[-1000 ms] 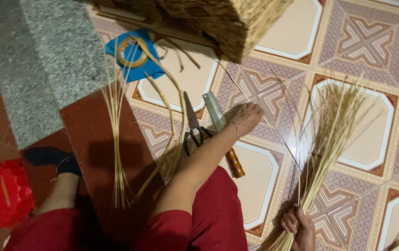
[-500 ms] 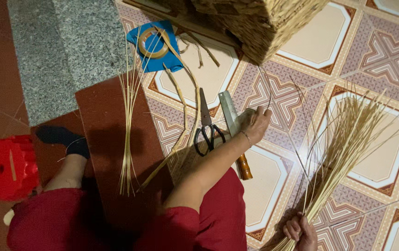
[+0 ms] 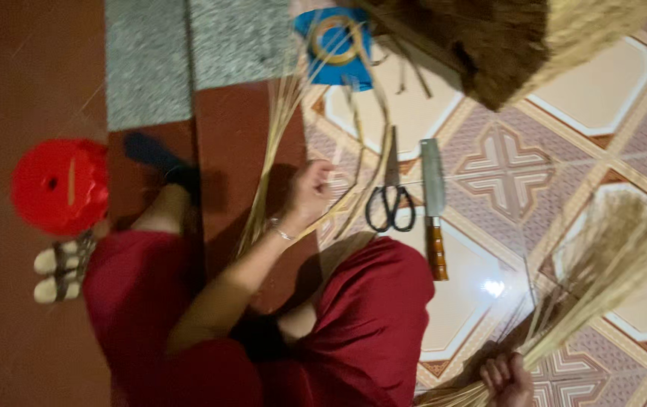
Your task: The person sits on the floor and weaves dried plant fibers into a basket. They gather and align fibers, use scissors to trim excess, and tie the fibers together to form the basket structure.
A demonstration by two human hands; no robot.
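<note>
My left hand (image 3: 311, 190) reaches out over my red-trousered knee and is closed around a few thin pale cane strips (image 3: 271, 166) lying on the floor. Just right of it lie black-handled scissors (image 3: 390, 205) and a cleaver with a wooden handle (image 3: 434, 203), side by side. My right hand (image 3: 506, 377) at the bottom edge grips the stem end of a bundle of dry broom grass (image 3: 610, 260), which fans out up and to the right.
A blue piece with a coil of cane on it (image 3: 335, 38) lies at the top. A large bundle of dark straw (image 3: 489, 45) fills the top right. A red round plastic object (image 3: 61, 185) and a sandal (image 3: 59, 267) are at the left.
My left hand has moved left, away from the cleaver and scissors, onto the cane strips. The view has swung, so everything has shifted rightwards and down.
</note>
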